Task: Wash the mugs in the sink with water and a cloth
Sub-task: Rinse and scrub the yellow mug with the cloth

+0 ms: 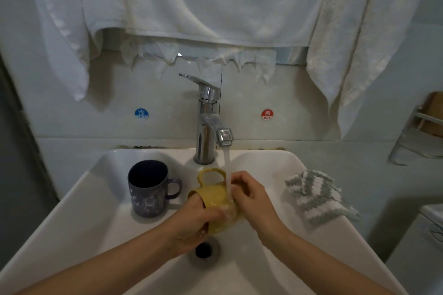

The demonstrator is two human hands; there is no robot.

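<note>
Hands, 2: left hand (191, 220) and right hand (249, 195) both grip 1 yellow mug (214, 196), tipped sideways under running water (227, 167) above the drain (203, 249). Sink (91, 223), white, 1. Striped cloth (316, 196), 1, lying on the right rim. Purple mug (148, 189), 1, upright in the basin, just left of the yellow mug.

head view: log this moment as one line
yellow mug: on its side under running water | left hand: grips it | right hand: curled on it | purple mug: upright in sink | cloth: on sink rim, untouched
</note>
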